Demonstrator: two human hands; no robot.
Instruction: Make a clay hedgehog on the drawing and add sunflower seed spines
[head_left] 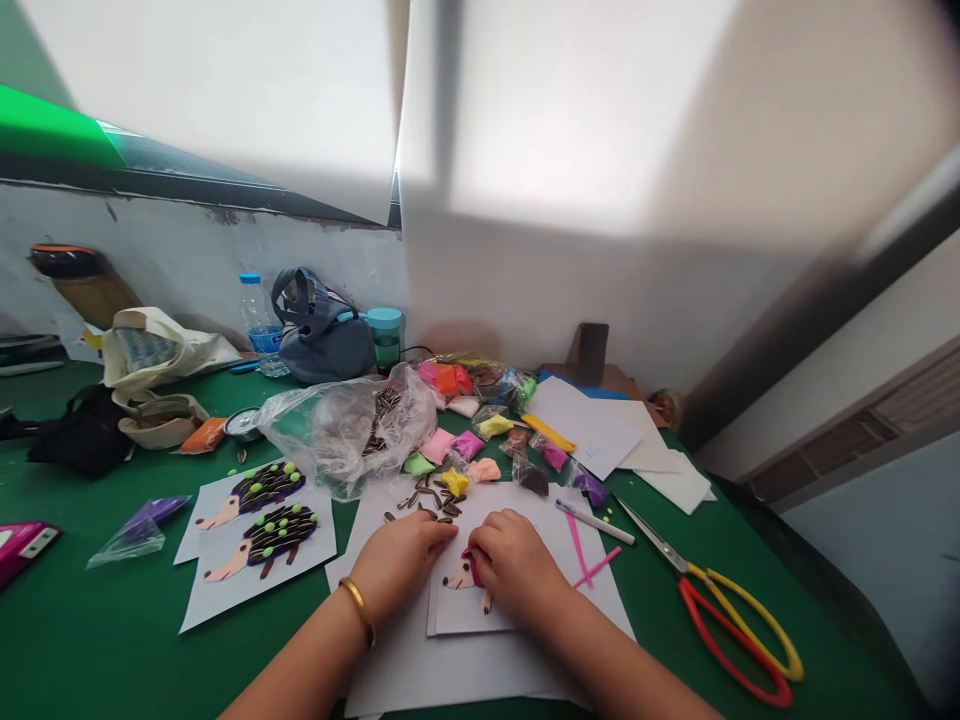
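A small white card [457,618] lies on larger white sheets [420,680], bearing a clay hedgehog figure [459,573] with a peach face and magenta body. Over that body is my right hand [514,562], fingers bent and pressed together at its magenta part; whatever they pinch is hidden. My left hand [405,560], with a gold bangle on the wrist, rests at the card's upper left edge beside loose sunflower seeds [429,492]. Its fingers are drawn together, and their tips are too small to make out. A yellow clay piece [454,482] sits among the seeds.
Two finished hedgehog cards [259,560] lie at left. Behind my hands are a plastic bag of seeds [352,420] and colored clay packets [469,443]. On the right are a pen [595,522], pink strips [598,567] and large scissors [694,578]. A blue bag [326,340] stands behind.
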